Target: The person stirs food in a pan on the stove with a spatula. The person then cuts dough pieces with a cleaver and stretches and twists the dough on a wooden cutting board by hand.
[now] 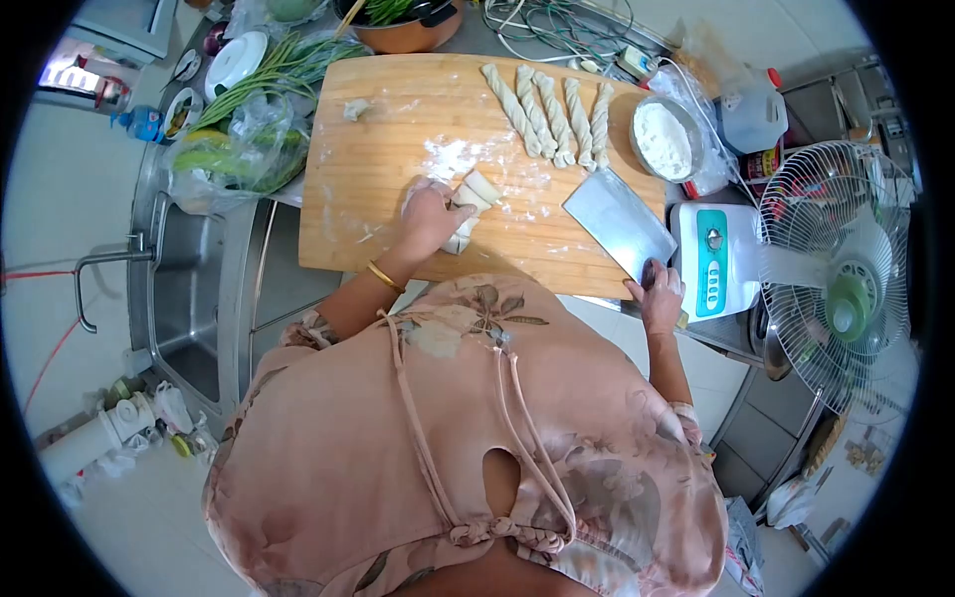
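Note:
Cut pieces of pale dough lie together on a floured wooden board. My left hand is at their left side, its fingers bent and pressed against them; its fingertips are partly hidden. In my right hand, by the board's front right edge, is the handle of a cleaver. The broad metal blade of the cleaver reaches over the board's right part. Several twisted dough strips are lined up at the back right. A small dough scrap sits at the back left.
Right of the board are a bowl of flour, a white appliance with a teal panel and a fan. Bagged vegetables and a sink are on the left. Behind stands an orange pot near tangled cables.

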Demonstrator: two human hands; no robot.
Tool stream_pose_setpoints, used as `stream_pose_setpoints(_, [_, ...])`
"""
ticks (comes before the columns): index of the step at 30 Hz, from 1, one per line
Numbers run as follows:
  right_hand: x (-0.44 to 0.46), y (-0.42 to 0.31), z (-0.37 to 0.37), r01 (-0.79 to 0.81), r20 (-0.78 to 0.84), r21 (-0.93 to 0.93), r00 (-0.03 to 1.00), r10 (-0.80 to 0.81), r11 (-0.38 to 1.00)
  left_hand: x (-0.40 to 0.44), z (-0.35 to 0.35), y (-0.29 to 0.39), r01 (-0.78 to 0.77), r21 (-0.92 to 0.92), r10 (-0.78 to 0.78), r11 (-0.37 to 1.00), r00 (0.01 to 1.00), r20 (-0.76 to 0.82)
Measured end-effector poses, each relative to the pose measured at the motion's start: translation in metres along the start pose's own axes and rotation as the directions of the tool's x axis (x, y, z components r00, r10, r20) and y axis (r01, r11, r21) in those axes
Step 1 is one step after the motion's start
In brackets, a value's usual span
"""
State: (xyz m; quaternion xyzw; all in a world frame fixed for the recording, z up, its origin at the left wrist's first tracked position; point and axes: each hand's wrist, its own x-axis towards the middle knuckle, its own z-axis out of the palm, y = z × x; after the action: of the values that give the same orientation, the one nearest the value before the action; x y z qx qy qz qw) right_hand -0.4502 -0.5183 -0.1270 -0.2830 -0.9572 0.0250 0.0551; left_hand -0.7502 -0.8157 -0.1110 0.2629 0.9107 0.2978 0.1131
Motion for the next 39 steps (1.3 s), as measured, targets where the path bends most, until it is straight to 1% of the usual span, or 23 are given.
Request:
stream_pose_setpoints(2, [0.002, 0.000, 0.002, -0.011, -0.004, 0.014, 1.000, 0.011, 1.000, 0.001, 0.001, 0.009, 0.001, 0.003, -0.001, 1.000, 1.000, 0.005])
stream_pose_setpoints(5, [0.005, -0.011, -0.009, -0.056, 0.043, 0.010, 0.998, 0.055, 0.998, 0.001, -0.001, 0.024, 0.079, -0.087, -0.074, 0.993, 0.996, 0.057])
stream_pose_setpoints(7, [0.009, -0.030, -0.023, -0.065, -0.060, -0.103, 0.996, 0.059, 0.993, 0.003, 0.018, 0.007, 0.093, -0.347, -0.083, 0.933, 0.996, 0.045])
stream_pose_setpoints(8, [0.011, -0.041, -0.031, -0.072, -0.111, -0.159, 0.992, 0.054, 0.985, 0.003, 0.028, -0.002, 0.098, -0.468, -0.089, 0.878, 0.995, 0.040])
stream_pose_setpoints(9, [0.015, -0.053, -0.036, -0.048, -0.112, -0.054, 0.993, 0.042, 0.997, 0.003, 0.026, 0.001, 0.084, -0.612, -0.060, 0.786, 0.996, 0.059])
stream_pose_setpoints(11, [0.028, -0.078, -0.046, 0.001, -0.120, 0.156, 0.993, 0.018, 0.988, -0.001, 0.012, 0.018, 0.067, -0.841, 0.006, 0.536, 0.997, 0.083])
stream_pose_setpoints(12, [0.035, -0.092, -0.053, -0.063, 0.045, 0.426, 0.998, 0.049, 0.902, -0.005, 0.000, 0.030, 0.114, -0.882, 0.023, 0.457, 0.990, 0.140])
stream_pose_setpoints(13, [0.042, -0.108, -0.059, -0.162, 0.208, 0.649, 0.978, 0.032, 0.743, -0.008, -0.015, 0.045, 0.163, -0.912, 0.047, 0.376, 0.980, 0.194])
stream_pose_setpoints(14, [0.049, -0.124, -0.063, -0.174, 0.239, 0.760, 0.971, -0.019, 0.627, -0.011, -0.025, 0.056, 0.214, -0.932, 0.075, 0.292, 0.966, 0.246])
stream_pose_setpoints(15, [0.054, -0.139, -0.067, -0.190, 0.260, 0.848, 0.963, -0.076, 0.495, -0.012, -0.030, 0.061, 0.220, -0.930, 0.089, 0.294, 0.963, 0.256])
stream_pose_setpoints(17, [0.068, -0.165, -0.077, -0.271, 0.327, 0.921, 0.928, -0.179, 0.279, -0.014, -0.036, 0.068, 0.231, -0.926, 0.115, 0.298, 0.955, 0.275])
stream_pose_setpoints(20, [0.086, -0.197, -0.089, -0.314, 0.297, 0.949, 0.910, -0.288, -0.015, -0.017, -0.041, 0.069, 0.198, -0.912, 0.192, 0.360, 0.941, 0.280])
stream_pose_setpoints(23, [0.095, -0.203, -0.068, -0.227, 0.236, 0.971, 0.886, -0.400, 0.071, -0.023, -0.052, 0.087, 0.158, -0.910, 0.168, 0.384, 0.957, 0.237])
stream_pose_setpoints(26, [0.098, -0.205, -0.069, -0.362, 0.313, 0.931, 0.857, -0.410, -0.045, -0.027, -0.039, 0.072, 0.123, -0.908, 0.098, 0.401, 0.980, 0.176])
stream_pose_setpoints(29, [0.098, -0.204, -0.068, -0.501, 0.449, 0.864, 0.815, -0.367, -0.056, -0.029, -0.038, 0.073, 0.318, -0.940, 0.026, 0.121, 0.946, 0.324])
stream_pose_setpoints(32, [0.091, -0.208, -0.059, -0.502, 0.446, 0.862, 0.820, -0.359, -0.076, -0.033, -0.049, 0.088, 0.409, -0.868, 0.019, 0.281, 0.902, 0.431])
stream_pose_setpoints(35, [0.088, -0.206, -0.066, -0.504, 0.472, 0.864, 0.806, -0.357, 0.005, -0.033, -0.040, 0.074, 0.448, -0.830, 0.032, 0.333, 0.874, 0.485])
stream_pose_setpoints(38, [0.084, -0.194, -0.058, -0.528, 0.511, 0.844, 0.733, -0.449, 0.099, -0.042, -0.041, 0.072, 0.498, -0.798, -0.049, 0.339, 0.857, 0.514])
stream_pose_setpoints(39, [0.083, -0.193, -0.058, -0.577, 0.551, 0.811, 0.703, -0.450, 0.091, -0.043, -0.042, 0.070, 0.475, -0.782, -0.065, 0.403, 0.867, 0.493])
